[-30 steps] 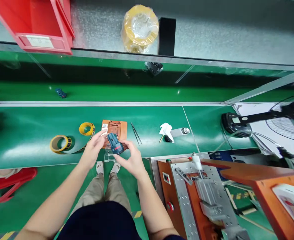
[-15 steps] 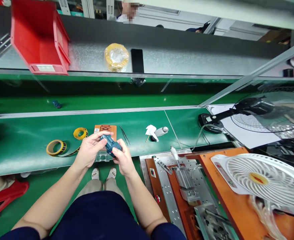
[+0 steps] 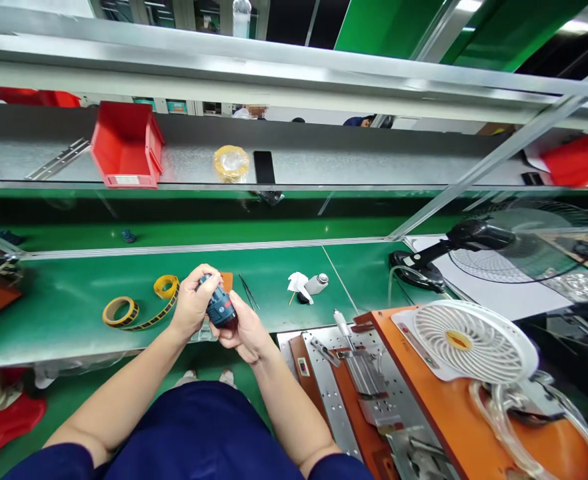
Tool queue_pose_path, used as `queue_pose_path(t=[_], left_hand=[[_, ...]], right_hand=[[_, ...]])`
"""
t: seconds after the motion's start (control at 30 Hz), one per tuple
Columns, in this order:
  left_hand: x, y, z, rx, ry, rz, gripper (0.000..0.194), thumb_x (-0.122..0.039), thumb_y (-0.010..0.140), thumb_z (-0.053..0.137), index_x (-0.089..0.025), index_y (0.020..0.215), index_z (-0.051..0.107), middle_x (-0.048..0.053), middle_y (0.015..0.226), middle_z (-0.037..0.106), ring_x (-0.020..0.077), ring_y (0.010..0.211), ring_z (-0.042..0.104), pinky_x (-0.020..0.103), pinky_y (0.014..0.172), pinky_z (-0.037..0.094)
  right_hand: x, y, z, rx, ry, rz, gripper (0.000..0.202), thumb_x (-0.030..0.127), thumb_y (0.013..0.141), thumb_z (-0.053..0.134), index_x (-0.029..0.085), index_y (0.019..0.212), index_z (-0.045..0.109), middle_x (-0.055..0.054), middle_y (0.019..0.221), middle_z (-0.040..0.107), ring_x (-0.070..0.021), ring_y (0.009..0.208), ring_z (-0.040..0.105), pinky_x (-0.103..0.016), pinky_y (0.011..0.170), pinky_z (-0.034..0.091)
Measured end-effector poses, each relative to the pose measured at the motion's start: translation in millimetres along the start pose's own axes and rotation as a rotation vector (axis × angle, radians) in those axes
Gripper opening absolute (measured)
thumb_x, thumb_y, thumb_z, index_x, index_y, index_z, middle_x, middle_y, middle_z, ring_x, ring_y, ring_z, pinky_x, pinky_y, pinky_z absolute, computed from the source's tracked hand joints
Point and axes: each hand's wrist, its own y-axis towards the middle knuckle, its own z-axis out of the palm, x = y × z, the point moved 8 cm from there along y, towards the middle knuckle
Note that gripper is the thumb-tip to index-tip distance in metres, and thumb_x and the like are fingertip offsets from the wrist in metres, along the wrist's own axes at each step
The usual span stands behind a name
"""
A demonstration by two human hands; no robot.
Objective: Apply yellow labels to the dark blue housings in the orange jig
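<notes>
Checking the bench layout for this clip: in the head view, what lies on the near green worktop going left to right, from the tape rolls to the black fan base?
Striped tape roll → yellow tape roll → left hand → blue part held in both hands → right hand → tweezers → white wipe → small grey bottle → black fan base.

The scene is evenly and brightly lit from above, and glare is thrown off the green bench. Straight rails are bowed toward the edges, and the right edge is slightly blurred.
</notes>
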Motion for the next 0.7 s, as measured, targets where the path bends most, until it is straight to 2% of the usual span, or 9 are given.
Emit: queue_pose_path(t=[0.13,0.3,0.5,0.7], left_hand=[[-28,-1,8.3,0.040,0.296,0.044,0.025,-0.036,0.090,0.060,-0.019,0.073,0.057,-0.003,0.068,0.051,0.0118,0.064,0.046,0.025,0.062,0.038],[-57,-5,19.3,0.081,0.439,0.131,0.026,-0.034,0.091,0.057,-0.019,0.070,0.054,-0.003,0.069,0.051,0.0121,0.066,0.046,0.026,0.065,0.037],[-65,-13,25.0,0.076,0.513,0.152,0.024,-0.033,0.092,0.056,-0.020,0.072,0.054,-0.003,0.071,0.052,0.0130,0.068,0.047,0.027,0.067,0.037],[-66,-18,26.0,0.087,0.573,0.153,0.023,-0.033,0.091,0.055,-0.020,0.072,0.053,-0.002,0.072,0.053,0.0133,0.068,0.048,0.027,0.067,0.037]], right_hand=[[11,-15,1,-0.018,-0.171,-0.115,0.052,0.073,0.087,0.054,0.022,0.094,0.052,0.000,0.065,0.058,-0.0075,0.049,0.040,-0.016,0.040,0.016],[22,-30,1,-0.029,-0.331,-0.231,0.049,0.071,0.093,0.045,0.024,0.098,0.056,-0.002,0.075,0.054,-0.0103,0.056,0.045,-0.019,0.041,0.023],[22,-36,3,0.026,-0.400,-0.243,0.048,0.070,0.093,0.043,0.024,0.103,0.053,-0.001,0.077,0.057,-0.0095,0.054,0.041,-0.020,0.041,0.024],[18,-41,5,0.050,-0.460,-0.225,0.050,0.071,0.089,0.051,0.023,0.100,0.048,0.002,0.074,0.055,-0.0067,0.051,0.038,-0.019,0.042,0.028]])
